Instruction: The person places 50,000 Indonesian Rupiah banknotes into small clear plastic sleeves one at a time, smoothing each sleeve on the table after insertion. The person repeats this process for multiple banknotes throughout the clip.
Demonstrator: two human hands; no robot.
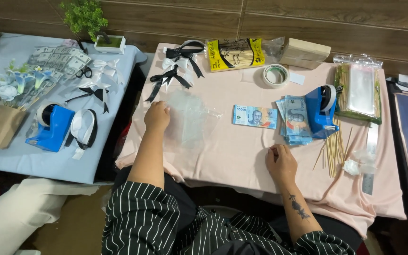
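My left hand [157,115] rests on the pink tablecloth [227,156], its fingers curled at the left edge of a clear plastic sleeve [190,118] that lies flat. My right hand [281,162] lies loosely closed on the cloth near the front edge, holding nothing. A single blue banknote [255,116] lies flat between the hands, farther back. To its right sits a stack of blue banknotes [294,121], touching a blue tape dispenser [322,110].
Black and white ribbon bows [178,63], a pack of bamboo skewers [234,54], a tape roll [276,75], loose skewers [334,146] and a pack of clear sleeves [360,89] lie around. A metal ruler [369,160] is at right. The left table holds another tape dispenser [53,126], scissors and a plant.
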